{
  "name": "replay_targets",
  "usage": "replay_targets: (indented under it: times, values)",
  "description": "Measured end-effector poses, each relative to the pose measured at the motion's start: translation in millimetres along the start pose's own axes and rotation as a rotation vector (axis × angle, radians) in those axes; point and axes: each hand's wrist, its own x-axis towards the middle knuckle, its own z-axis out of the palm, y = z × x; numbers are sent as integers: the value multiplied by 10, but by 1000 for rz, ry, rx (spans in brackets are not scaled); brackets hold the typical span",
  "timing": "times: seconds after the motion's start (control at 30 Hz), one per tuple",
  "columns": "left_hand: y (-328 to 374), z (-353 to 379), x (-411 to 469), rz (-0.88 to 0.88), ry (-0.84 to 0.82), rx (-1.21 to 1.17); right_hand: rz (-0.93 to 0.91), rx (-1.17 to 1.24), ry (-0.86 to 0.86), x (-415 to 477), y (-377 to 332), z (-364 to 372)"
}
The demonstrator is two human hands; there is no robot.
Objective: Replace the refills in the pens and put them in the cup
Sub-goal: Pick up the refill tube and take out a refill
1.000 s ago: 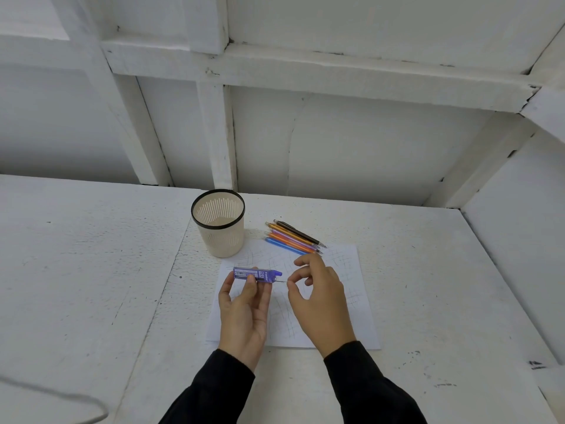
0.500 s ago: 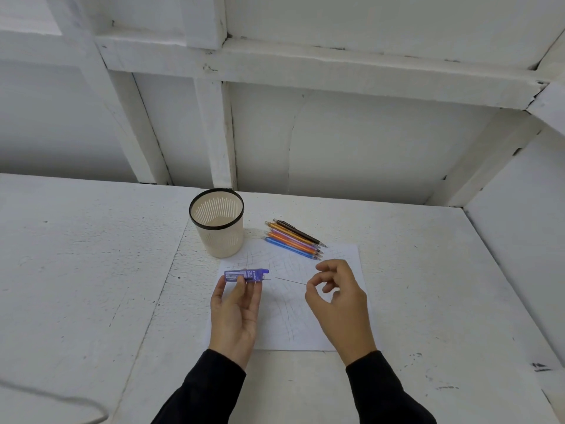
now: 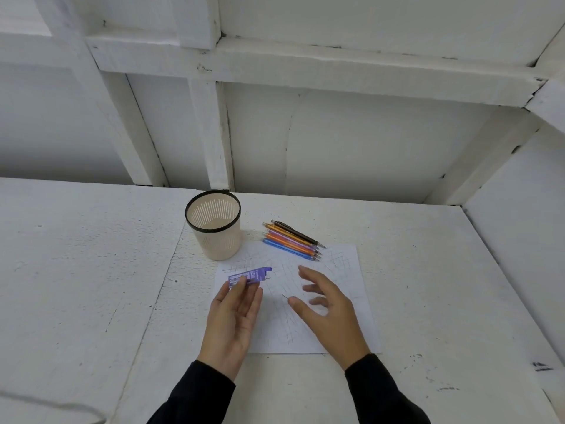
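nearest, the left hand (image 3: 234, 316) pinches the purple case (image 3: 250, 276) between thumb and fingertips, the case lying crosswise with its open end toward the right hand (image 3: 328, 316). the right hand hovers over the paper (image 3: 345, 264) with fingers spread and relaxed, gripping nothing that shows. a thin dark sliver just off its thumb tip may be the lead (image 3: 285, 296) lying on the sheet, though it is too fine to tell from the drawn lines. beyond the right hand's fingertips, straight ahead, the pens (image 3: 292, 239) lie side by side, half on the paper's far edge, long axes slanting from far-left to near-right with tips to the right. the right hand is plainly nearer them, so the next reach looks like its job. the cup (image 3: 217, 243) stands upright on the worktop (image 3: 91, 270) ahead of the left hand, beside the pens, with no pen in it yet. half a second ago the right hand pinched the lead drawn out of the case; now that pinch has opened and the hand has moved closer to the left.
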Motion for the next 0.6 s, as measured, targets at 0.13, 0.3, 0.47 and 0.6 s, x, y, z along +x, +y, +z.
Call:
replay_targets:
  times: [0.13,0.3,0.47,0.6]
  values:
    - [-74,37,-85,-101,-60,52,-122,144,-146,52,-198,47]
    - [-87,-26,-100,-167,-111,62,-139,164,-33,122,-247,148]
    - [3,-144,-74,-213,-160,164,-119,185,0,199,-195,206]
    - [77,-192,-62,-84,-177,296,-111,174,-69,319,-204,170]
